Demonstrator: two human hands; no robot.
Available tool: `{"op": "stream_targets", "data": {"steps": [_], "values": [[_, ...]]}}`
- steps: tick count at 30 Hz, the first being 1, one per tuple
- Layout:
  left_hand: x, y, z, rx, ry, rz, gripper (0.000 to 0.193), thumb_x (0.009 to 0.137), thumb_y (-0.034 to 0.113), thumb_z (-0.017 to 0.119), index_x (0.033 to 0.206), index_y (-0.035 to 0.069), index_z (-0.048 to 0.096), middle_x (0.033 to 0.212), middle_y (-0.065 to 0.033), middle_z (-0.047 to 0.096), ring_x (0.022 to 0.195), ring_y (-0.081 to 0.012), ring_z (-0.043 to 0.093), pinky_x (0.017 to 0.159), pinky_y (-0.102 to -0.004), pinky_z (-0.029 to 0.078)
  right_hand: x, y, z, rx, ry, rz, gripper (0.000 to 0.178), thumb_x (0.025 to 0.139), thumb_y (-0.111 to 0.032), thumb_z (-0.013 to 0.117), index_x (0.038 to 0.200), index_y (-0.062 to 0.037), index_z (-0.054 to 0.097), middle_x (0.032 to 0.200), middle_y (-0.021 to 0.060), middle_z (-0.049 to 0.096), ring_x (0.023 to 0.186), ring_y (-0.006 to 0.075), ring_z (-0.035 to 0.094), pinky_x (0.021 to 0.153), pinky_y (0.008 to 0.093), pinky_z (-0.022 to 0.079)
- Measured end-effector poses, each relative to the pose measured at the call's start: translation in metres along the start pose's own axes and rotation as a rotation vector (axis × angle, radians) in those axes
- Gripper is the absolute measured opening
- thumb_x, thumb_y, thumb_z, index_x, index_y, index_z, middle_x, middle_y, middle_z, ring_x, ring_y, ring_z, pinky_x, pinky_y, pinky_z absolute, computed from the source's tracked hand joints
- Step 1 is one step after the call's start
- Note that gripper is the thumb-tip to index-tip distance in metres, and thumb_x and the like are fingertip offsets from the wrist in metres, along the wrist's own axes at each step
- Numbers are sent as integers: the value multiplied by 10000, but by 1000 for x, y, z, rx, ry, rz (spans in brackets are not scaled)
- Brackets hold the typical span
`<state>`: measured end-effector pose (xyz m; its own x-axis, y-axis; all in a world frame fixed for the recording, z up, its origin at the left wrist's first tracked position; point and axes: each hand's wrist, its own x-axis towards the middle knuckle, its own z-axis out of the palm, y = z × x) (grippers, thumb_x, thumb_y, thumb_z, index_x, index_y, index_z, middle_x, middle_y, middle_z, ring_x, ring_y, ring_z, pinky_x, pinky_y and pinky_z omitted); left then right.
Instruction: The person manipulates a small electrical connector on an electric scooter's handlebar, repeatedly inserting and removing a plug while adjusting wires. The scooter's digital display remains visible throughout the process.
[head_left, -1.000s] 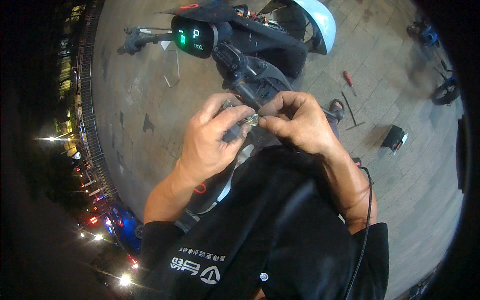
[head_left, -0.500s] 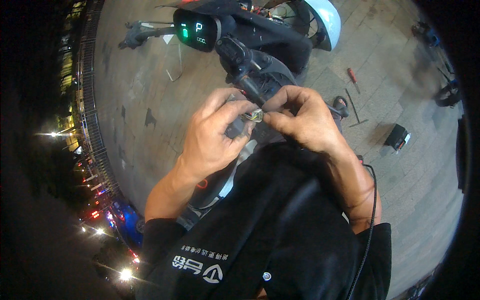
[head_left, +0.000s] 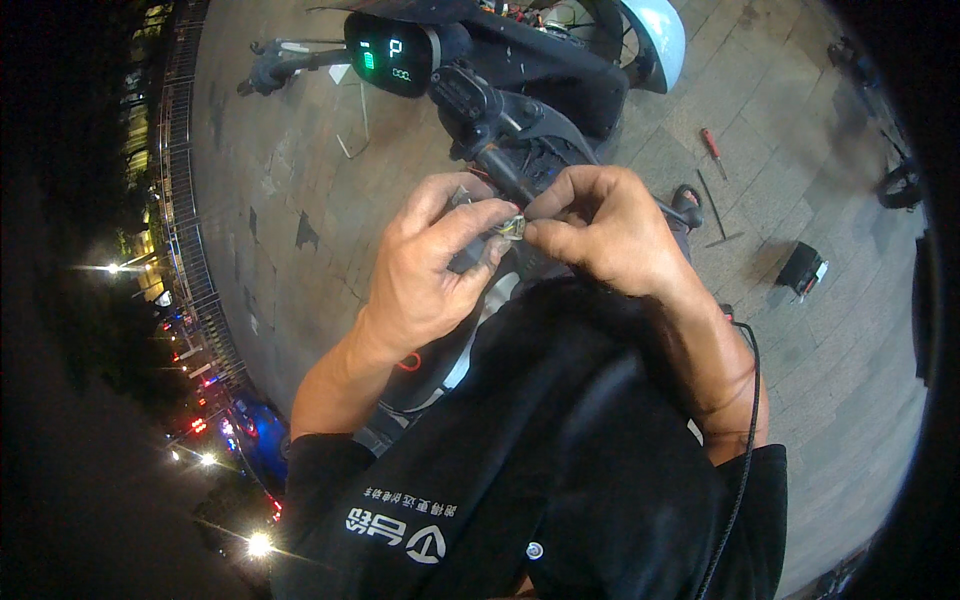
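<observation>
My left hand (head_left: 425, 265) pinches a small pale wiring connector (head_left: 513, 228) between thumb and fingers, with thin wires showing at it, one yellowish. Against the connector's right side, my right hand (head_left: 610, 230) has its thumb and forefinger pressed together; whatever lies between those tips is too small to make out. Both hands are above the steering part of an electric scooter (head_left: 510, 170). Its lit display (head_left: 392, 55) and left handlebar grip (head_left: 265, 70) are beyond my left hand.
On the paving to the right lie a red-handled screwdriver (head_left: 712, 145), a thin T-shaped tool (head_left: 714, 210) and a black box (head_left: 802, 270). A light blue scooter panel (head_left: 655, 45) is at the top. A black cord (head_left: 745, 460) hangs beside my right arm. Railings (head_left: 185, 200) run along the left.
The view has shifted slightly, so the scooter and the tools appear a little displaced. Both hands keep their pinch at the connector, with hardly any movement.
</observation>
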<state>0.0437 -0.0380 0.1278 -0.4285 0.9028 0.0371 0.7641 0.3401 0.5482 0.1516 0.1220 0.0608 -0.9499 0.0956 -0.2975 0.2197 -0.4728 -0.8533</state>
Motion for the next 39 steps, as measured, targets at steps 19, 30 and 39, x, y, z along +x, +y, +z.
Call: {"op": "stream_targets", "data": {"steps": [19,30,39], "values": [[1,2,2,21,1,11,259,712,-27,705,962,23,659,1008,-141,614,908,-273,631,768,-332,501,-3,24,7,169,102,-186,135,822,-42,680,933,29,651,754,2,620,665,43,542,577,203,449],[-2,5,7,93,39,31,294,683,-31,721,962,36,654,1028,-144,607,887,-294,638,751,-350,518,-5,3,3,-161,95,18,156,776,-107,670,820,42,657,688,30,626,623,63,561,574,232,474],[-5,1,12,158,53,121,314,665,-32,728,961,32,645,1003,-146,597,842,-299,628,711,-363,508,1,2,0,-227,74,73,152,735,-104,661,774,39,633,660,32,608,592,78,557,538,243,465]]}}
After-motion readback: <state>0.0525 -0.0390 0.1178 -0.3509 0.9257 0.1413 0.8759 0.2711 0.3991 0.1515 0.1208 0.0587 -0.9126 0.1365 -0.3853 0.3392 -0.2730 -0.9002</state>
